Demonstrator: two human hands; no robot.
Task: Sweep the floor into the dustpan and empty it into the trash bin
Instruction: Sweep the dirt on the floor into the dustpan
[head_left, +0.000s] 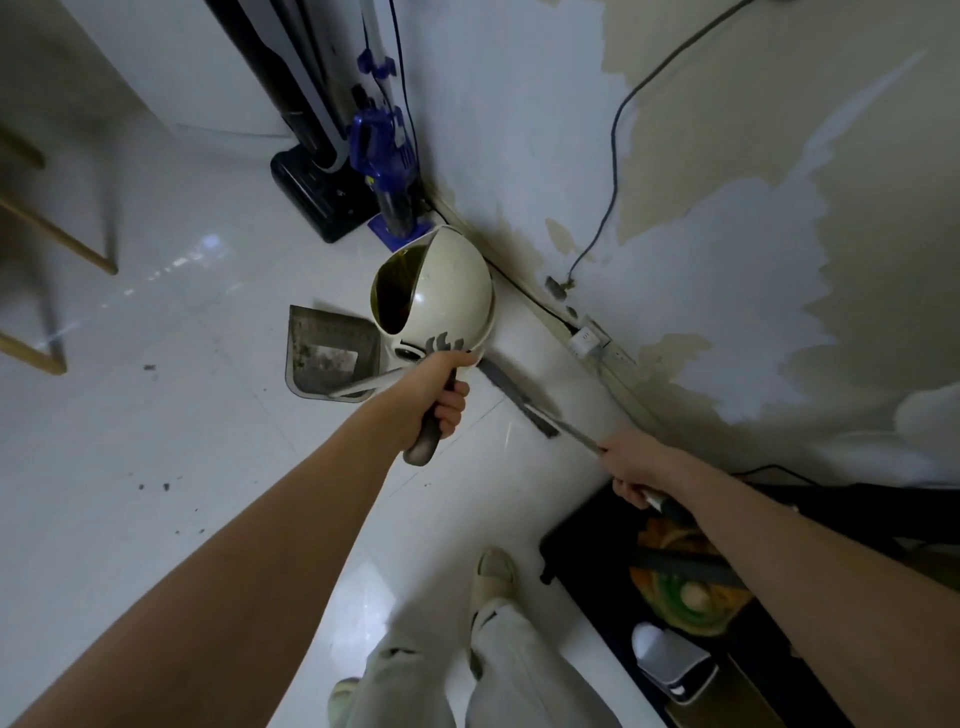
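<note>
Dustpan (332, 358) by trash bin (447, 291) | left hand (441, 389) grips handle | right hand (631, 465) grips broom (519, 400)

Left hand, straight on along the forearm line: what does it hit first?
Likely the bin: the left hand, gripping the dustpan handle, points up-frame at its domed lid, just beyond the knuckles. Depth is unclear from one view; it might pass in front of the bin.

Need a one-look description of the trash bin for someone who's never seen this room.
Find the corner where the peeling wall meets the white floor, beside the blue vacuum. The trash bin stands there, behind the grey dustpan: the only cream, dome-topped thing, with a dark opening.
</note>
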